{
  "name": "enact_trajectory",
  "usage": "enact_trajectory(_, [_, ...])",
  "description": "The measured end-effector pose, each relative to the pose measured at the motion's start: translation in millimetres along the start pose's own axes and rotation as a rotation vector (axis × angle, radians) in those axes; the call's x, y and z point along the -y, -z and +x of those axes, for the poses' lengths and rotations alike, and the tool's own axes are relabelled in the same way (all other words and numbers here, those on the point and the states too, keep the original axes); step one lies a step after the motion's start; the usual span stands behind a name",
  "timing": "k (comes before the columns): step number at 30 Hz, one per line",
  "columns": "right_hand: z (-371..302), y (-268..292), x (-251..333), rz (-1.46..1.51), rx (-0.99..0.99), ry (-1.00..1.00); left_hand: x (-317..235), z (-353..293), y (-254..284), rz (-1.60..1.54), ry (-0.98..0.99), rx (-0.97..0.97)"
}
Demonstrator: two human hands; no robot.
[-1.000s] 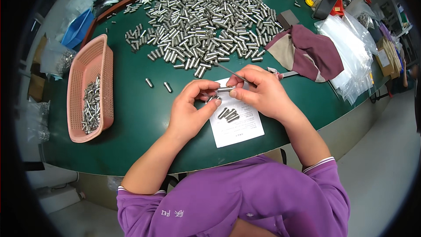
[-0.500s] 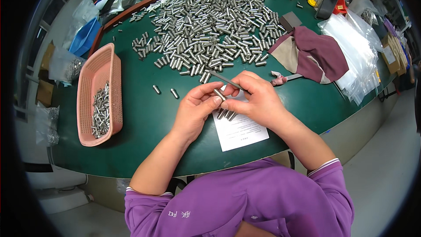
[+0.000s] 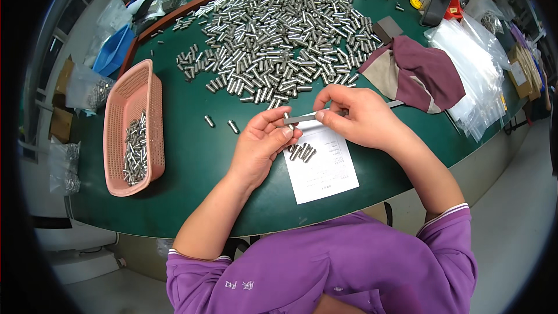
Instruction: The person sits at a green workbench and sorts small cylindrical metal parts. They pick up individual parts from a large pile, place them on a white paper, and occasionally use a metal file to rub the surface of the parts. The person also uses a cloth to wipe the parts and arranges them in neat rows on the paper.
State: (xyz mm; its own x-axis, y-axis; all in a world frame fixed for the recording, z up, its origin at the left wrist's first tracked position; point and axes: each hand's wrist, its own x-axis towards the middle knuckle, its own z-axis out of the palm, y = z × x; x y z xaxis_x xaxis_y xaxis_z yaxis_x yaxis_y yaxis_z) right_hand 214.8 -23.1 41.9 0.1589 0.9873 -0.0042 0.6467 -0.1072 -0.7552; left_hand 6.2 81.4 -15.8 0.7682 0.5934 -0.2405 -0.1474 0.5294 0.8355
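Note:
Between the thumb and fingers of my left hand (image 3: 261, 141) a small shiny metal pin (image 3: 287, 117) stands tilted. My right hand (image 3: 363, 117) pinches a flat grey metal strip that looks like a file (image 3: 303, 118). The strip lies across the pin, apparently touching it, its far end by my left fingertips. Below the hands, several similar pins (image 3: 302, 152) lie side by side on a printed white sheet (image 3: 325, 177). Two loose pins (image 3: 233, 127) rest on the green table left of my left hand.
A large heap of metal pins (image 3: 285, 35) covers the table's far middle. At left stands a pink plastic basket (image 3: 156, 122) partly filled with pins. A maroon and beige cloth (image 3: 427, 72) and clear plastic bags (image 3: 465, 64) lie at right. A blue bin (image 3: 113, 49) is far left.
My right hand has shifted right and off the pin, turning the strip to lie across it. My left hand keeps the pin. More of the pins on the sheet now show.

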Motion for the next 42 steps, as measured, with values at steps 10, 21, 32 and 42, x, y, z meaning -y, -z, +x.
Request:
enact_trajectory(10, [14,-12,-11,0.09,-0.021,0.037,2,-1,-5,0.086,-0.002,-0.035])
enact_trajectory(21, [9,10,-32,0.15,-0.016,-0.085,3,-1,-1,0.062,-0.013,-0.03])
enact_trajectory(32, [14,-5,-29,0.138,-0.046,-0.004,4,-1,0,0.045,-0.024,-0.004])
enact_trajectory(42, [19,-29,-9,0.154,-0.023,0.093,5,-1,-3,0.073,-0.008,-0.013])
